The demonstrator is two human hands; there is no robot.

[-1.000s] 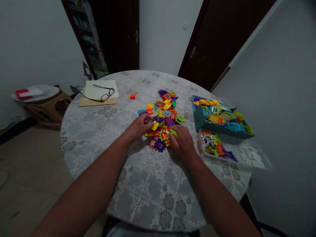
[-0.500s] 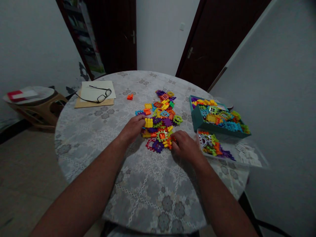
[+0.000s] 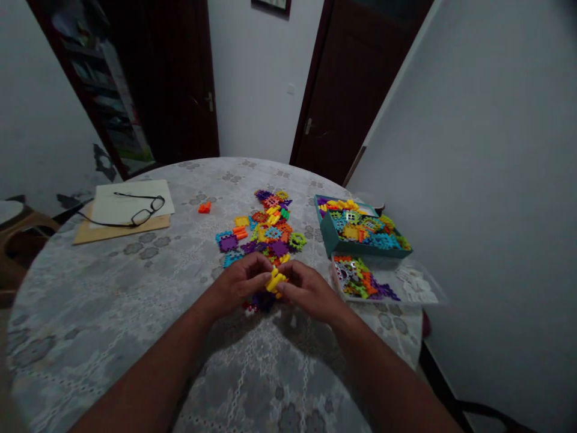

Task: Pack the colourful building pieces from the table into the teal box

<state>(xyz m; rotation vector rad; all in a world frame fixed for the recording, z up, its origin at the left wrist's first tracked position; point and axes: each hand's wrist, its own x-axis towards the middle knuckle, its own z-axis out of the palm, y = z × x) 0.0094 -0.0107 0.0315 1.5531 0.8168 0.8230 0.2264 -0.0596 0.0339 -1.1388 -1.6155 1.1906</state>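
Observation:
My left hand (image 3: 243,279) and my right hand (image 3: 309,288) meet over the near end of a heap of toy building pieces. Between my fingertips is a yellow plastic building piece (image 3: 274,281), gripped from both sides; whether it is one piece or two joined cannot be made out. Beyond my hands lies the heap, with a purple square piece (image 3: 228,243), an orange ribbed piece (image 3: 240,233) and a lime green ring-shaped piece (image 3: 297,241). Part of the heap under my hands is hidden.
A teal box (image 3: 367,248) full of pieces stands at the right, with a clear plastic tray (image 3: 340,294) in front of it. Glasses (image 3: 142,216) rest on paper and a brown envelope (image 3: 121,231) at the left. An orange piece (image 3: 204,207) lies apart.
My left hand has brought the yellow piece from the heap's left side to the middle. My right hand has come in to meet it. The camera view has turned right and tilted up.

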